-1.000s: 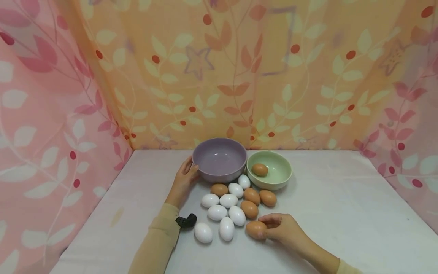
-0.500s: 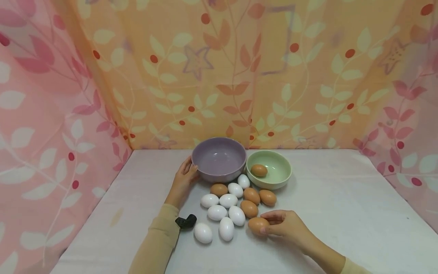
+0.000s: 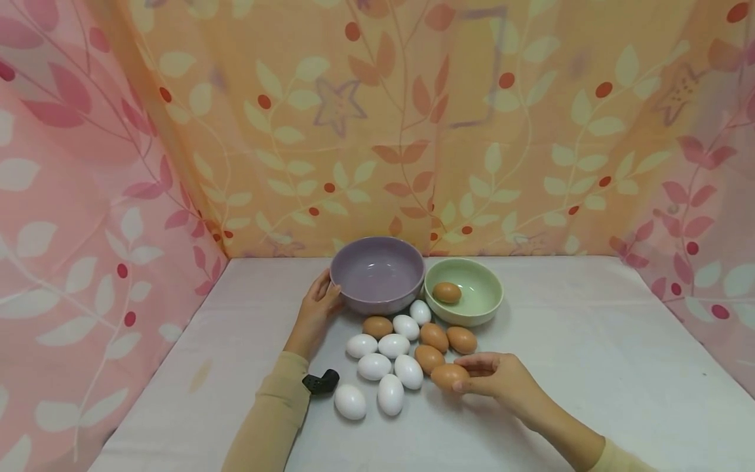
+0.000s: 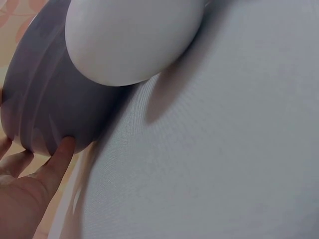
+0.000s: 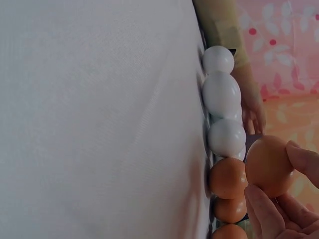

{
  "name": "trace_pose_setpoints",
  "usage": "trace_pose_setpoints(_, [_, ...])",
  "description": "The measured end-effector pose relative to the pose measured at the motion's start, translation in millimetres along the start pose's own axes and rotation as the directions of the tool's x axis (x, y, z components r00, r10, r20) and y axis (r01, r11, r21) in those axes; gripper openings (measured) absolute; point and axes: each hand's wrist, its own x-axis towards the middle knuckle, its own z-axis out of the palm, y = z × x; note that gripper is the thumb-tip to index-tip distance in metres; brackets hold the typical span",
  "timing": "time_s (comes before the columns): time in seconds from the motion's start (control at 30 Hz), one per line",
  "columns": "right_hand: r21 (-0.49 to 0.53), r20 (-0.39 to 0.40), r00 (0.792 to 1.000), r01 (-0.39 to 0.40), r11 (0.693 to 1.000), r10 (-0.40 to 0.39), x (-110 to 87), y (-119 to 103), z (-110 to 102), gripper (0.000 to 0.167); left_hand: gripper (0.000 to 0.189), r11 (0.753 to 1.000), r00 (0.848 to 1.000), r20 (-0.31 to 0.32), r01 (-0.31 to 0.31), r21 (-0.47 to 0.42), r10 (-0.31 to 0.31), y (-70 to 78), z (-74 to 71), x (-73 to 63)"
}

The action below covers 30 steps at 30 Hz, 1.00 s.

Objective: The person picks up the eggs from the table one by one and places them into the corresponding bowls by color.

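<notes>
My right hand (image 3: 504,381) pinches a brown egg (image 3: 450,377) between thumb and fingertips, in front of the group of eggs. In the right wrist view this held egg (image 5: 269,167) is raised off the cloth, higher than the eggs lying beside it. My left hand (image 3: 314,313) rests against the left side of a purple bowl (image 3: 377,303), which has nothing in it. Thumb and fingers (image 4: 60,162) touch the bowl's outer wall in the left wrist view. A light green bowl (image 3: 489,303) stands to its right, with one brown egg (image 3: 447,293) inside.
Several white eggs (image 3: 374,366) and several brown eggs (image 3: 430,360) lie loose before the bowls. One white egg (image 3: 350,402) is near the left forearm, which carries a black wrist device (image 3: 321,381). Patterned curtains (image 3: 377,131) enclose the white-covered table (image 3: 590,341).
My right hand has lifted the brown egg and moved it away from me and slightly right, toward the other brown eggs. The left hand has stayed at the purple bowl.
</notes>
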Motion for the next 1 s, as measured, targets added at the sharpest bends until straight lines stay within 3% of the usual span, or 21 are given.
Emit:
trace_pose_setpoints(0.43, [-0.043,-0.081,0.996,-0.029,0.999,0.026,2.7,-10.7,-14.1,0.052,0.065,1.0,1.0,0.009,-0.013,-0.012,0.013,-2.4,-1.1,2.1])
trace_pose_setpoints(0.7, [-0.045,-0.088,0.996,0.004,0.999,-0.008,11.0,-17.5,-18.1,0.053,0.064,0.999,0.999,0.019,-0.028,-0.019,0.028,1.2,-2.1,5.4])
trace_pose_setpoints(1.0, [-0.04,-0.061,0.998,0.026,0.999,-0.028,14.1,-17.8,-20.5,0.053,0.063,1.0,1.0,0.018,-0.023,0.008,0.023,-0.6,-0.8,-0.9])
